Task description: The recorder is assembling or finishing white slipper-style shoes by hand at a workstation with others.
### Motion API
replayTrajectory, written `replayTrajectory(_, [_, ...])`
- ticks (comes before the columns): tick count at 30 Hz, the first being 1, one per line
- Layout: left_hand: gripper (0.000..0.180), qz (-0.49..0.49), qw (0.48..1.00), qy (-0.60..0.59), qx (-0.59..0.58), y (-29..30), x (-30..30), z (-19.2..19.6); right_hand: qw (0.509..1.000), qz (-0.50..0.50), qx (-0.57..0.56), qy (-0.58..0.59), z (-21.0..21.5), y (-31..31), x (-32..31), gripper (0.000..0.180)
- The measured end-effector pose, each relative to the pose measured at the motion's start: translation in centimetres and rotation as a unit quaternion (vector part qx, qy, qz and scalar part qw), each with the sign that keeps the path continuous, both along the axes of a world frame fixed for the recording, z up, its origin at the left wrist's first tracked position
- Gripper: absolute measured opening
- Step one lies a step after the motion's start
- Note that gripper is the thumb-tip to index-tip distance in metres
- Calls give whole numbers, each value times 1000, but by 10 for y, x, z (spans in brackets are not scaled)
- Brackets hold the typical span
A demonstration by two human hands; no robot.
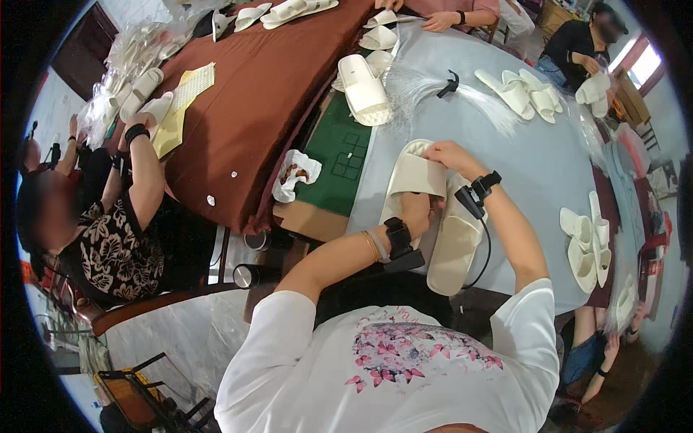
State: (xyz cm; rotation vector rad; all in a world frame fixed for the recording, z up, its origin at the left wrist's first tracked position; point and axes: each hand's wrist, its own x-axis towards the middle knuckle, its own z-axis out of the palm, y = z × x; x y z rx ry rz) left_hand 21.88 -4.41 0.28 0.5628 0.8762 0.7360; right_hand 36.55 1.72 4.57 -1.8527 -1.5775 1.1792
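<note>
A cream slide slipper (413, 175) lies in front of me on the pale blue table cover, its toe pointing away. My left hand (416, 211) is at its foot opening, closed at the rear edge of the strap, with the fingertips partly hidden. At the toe end, my right hand (453, 159) grips the front edge of the strap. Just to the right, under my right wrist, rests a second cream slipper (455, 249), its heel toward me. Both my wrists wear black devices, and a cable hangs from the right one.
Ahead lies a bundle of clear plastic strands (419, 90) with a black clip (449, 84). More slippers (363, 90) stand beyond the green board (339, 155), others (583, 242) at the right edge. A crumpled tissue (297, 175) lies left. Co-workers handle slippers at the brown-covered table (245, 108) and far right.
</note>
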Motion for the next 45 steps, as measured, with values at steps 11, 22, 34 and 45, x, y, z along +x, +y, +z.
replayTrajectory(11, [20,-46,994,-94,22,-6,-11,-11,959,-173,191,120,8,-10,7,25])
replayTrajectory(22, [28,-17,753,176,634,33,-17,70,833,-340,235,368,58,-92,-26,30])
replayTrajectory(34, [18,-213,774,163,574,75,19,63,830,-355,180,390,31,-196,-55,38])
replayTrajectory(45, [29,-436,595,128,663,67,63,22,697,-444,65,560,-27,-203,-60,20])
